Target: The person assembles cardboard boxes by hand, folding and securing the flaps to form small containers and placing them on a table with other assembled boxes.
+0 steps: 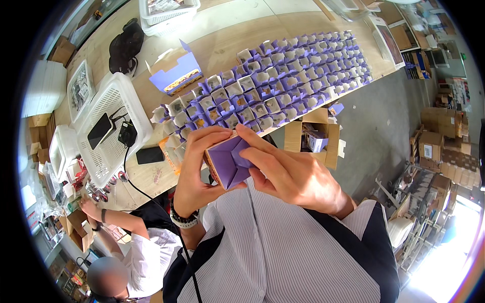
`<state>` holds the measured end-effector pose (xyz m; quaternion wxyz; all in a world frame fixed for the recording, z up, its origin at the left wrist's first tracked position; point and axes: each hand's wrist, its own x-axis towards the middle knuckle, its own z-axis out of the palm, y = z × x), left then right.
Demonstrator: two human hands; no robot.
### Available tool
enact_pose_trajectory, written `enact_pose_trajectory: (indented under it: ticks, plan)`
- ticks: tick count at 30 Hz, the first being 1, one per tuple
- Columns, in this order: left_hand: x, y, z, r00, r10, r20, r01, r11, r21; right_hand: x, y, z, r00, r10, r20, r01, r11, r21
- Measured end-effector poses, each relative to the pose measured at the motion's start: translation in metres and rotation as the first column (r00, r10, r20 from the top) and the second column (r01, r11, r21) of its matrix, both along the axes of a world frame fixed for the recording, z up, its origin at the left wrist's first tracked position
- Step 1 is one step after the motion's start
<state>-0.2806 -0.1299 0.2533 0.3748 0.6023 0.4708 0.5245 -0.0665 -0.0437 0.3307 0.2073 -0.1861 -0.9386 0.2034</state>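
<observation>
Workroom: a pale wooden worktop (217,50) curves across the upper half, with a grey floor and stacked cartons (442,126) to the right.
Rows of boxes: many open-topped purple-and-white boxes (283,83) stand packed side by side along the worktop, just beyond the hands.
Far side: a larger purple carton (182,73) with its lid raised stands near the rows; a white basket (141,108) holding a black phone (101,131) sits to the left.
Purple box: it is held up in front of the chest, near the worktop's edge, its purple end turned toward the wearer and the end flaps (223,160) folded in toward the middle.
Left hand: curved in a wide C around the box, fingers along the far edge and thumb at the near edge, holding it (189,171).
Right hand: fingers part-bent and spread, tips on the far corner and the flaps (298,174); the thumb is hidden, so I cannot tell whether it also grips.
Closing the end: this looks like the step; pressure is best spread evenly toward the centre so no flap creases.
Steadying: the left hand should support the walls without squeezing them, as thin card would probably bow.
</observation>
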Motion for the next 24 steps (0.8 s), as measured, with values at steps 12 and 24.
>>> enact_pose_trajectory:
  ticks: [12, 24]
  plan:
    - [0.009, -0.001, 0.004, 1.000, 0.001, -0.014, -0.001, 0.999, -0.032, 0.007, 0.001, -0.002, 0.998, -0.046, -0.050, 0.032, 0.968, -0.247]
    - [0.011, 0.000, -0.002, 0.948, 0.139, 0.285, -0.100, 0.984, -0.149, -0.008, 0.001, -0.031, 0.970, -0.163, -0.181, 0.033, 0.824, -0.566]
